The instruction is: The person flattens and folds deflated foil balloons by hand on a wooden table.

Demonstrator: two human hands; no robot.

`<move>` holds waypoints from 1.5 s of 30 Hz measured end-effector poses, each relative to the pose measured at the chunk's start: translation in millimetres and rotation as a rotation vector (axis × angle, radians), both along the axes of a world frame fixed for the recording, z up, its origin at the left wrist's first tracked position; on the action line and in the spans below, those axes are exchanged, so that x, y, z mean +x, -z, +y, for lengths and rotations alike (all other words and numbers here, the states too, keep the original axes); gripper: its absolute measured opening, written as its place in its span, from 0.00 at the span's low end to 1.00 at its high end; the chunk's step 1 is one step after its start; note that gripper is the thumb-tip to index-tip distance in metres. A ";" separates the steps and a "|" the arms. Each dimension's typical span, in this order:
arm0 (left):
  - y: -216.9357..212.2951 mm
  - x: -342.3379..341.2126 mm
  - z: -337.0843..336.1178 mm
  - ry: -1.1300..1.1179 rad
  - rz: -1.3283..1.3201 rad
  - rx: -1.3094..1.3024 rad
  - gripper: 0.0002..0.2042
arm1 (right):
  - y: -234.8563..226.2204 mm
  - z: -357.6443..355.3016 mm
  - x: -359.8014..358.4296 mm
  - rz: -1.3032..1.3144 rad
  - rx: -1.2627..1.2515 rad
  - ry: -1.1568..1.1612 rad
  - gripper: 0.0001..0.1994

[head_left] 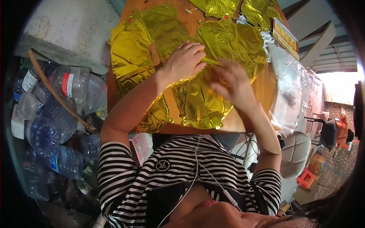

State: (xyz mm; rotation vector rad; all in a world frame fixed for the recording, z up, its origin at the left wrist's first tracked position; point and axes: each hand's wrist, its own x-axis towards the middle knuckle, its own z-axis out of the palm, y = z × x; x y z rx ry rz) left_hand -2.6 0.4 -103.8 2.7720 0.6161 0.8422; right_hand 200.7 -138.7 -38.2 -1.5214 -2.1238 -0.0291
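Observation:
Flat gold foil balloons lie overlapping on a wooden table in front of me. My left hand [185, 60] is closed, its fingers curled on a foil balloon [205, 98] near the middle. My right hand [235, 81] is just to the right, smeared by motion, with its fingertips near a raised strip of the same foil. Whether those fingers grip anything cannot be made out. Another foil balloon [131, 57] lies to the left of my left hand, and a further one [235, 43] spreads behind my right hand.
More gold foil [220, 7] lies at the table's far edge, near white string [267, 41]. Clear plastic bags [287, 87] and a printed card [286, 38] are along the right side. Large empty plastic bottles [45, 133] pile up left of the wooden table [262, 89]. A chair [296, 154] stands at right.

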 end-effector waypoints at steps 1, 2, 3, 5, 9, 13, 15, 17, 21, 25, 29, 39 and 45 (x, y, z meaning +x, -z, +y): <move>-2.3 1.3 -0.1 0.002 -0.010 0.015 0.14 | -2.4 -17.6 -7.4 0.042 -0.077 -0.184 0.23; -4.0 1.6 0.0 -0.003 -0.007 0.006 0.14 | -1.4 -31.4 -13.6 0.045 -0.086 -0.188 0.23; -5.4 -0.6 -0.3 -0.004 -0.026 0.006 0.14 | 1.4 -43.7 -19.9 0.057 -0.134 -0.284 0.23; -5.9 0.9 1.2 0.004 -0.053 -0.010 0.14 | 7.5 -62.6 -26.3 0.067 -0.198 -0.369 0.22; -7.1 0.4 6.0 0.016 -0.066 0.046 0.14 | 13.3 -74.5 -30.4 0.055 -0.244 -0.376 0.18; -5.9 -0.4 7.2 0.021 -0.064 0.041 0.13 | 13.5 -73.2 -32.1 0.043 -0.229 -0.369 0.19; -6.5 -1.8 6.0 0.023 -0.051 0.034 0.13 | 13.8 -72.9 -32.5 0.037 -0.221 -0.370 0.19; -8.4 -1.5 5.5 0.026 -0.043 0.033 0.13 | 14.7 -74.3 -32.7 0.034 -0.228 -0.364 0.18; -9.4 1.5 3.7 0.029 -0.031 0.028 0.13 | 13.5 -77.9 -30.6 0.041 -0.237 -0.363 0.18; -8.6 5.9 4.5 0.054 -0.066 0.029 0.14 | -0.1 -69.5 -18.7 0.127 -0.284 -0.407 0.17; -15.5 -6.4 4.1 0.018 -0.041 0.016 0.12 | -48.8 -4.0 36.7 0.143 -0.285 -0.079 0.18; -13.9 -0.2 2.0 0.023 0.005 0.006 0.12 | -16.4 205.8 217.3 -0.275 -0.391 0.286 0.23; -18.8 1.1 2.5 0.021 0.029 -0.017 0.14 | -9.2 229.9 235.9 -0.221 -0.366 0.389 0.17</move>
